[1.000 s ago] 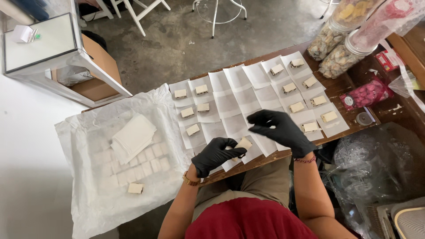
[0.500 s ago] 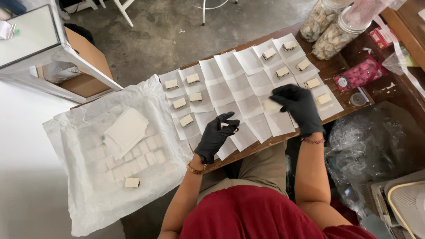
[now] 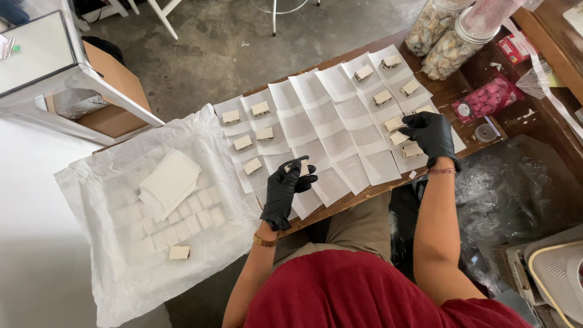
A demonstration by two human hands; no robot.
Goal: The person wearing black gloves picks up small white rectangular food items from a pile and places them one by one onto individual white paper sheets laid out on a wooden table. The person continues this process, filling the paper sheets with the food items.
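Both my hands wear black gloves. My left hand (image 3: 285, 189) pinches a small beige block (image 3: 301, 167) over the near edge of the white paper strips (image 3: 331, 130) spread across the wooden table (image 3: 452, 94). My right hand (image 3: 431, 135) reaches to the right end of the strips, its fingers resting among beige blocks there, one block (image 3: 412, 150) lying just under the palm. Whether it grips anything is not visible. More blocks (image 3: 252, 143) sit in rows on the strips at left and at the far right (image 3: 388, 79).
A white tissue-lined tray (image 3: 121, 243) at my left holds rows of pale blocks, a folded paper stack (image 3: 170, 182) and one loose block (image 3: 180, 252). Two jars (image 3: 446, 36) and a pink packet (image 3: 486, 100) stand at the table's right. A cardboard box (image 3: 112, 94) sits beyond.
My right hand has moved right along the strips to the blocks at the far end. My left hand stays near the front edge, still holding its block.
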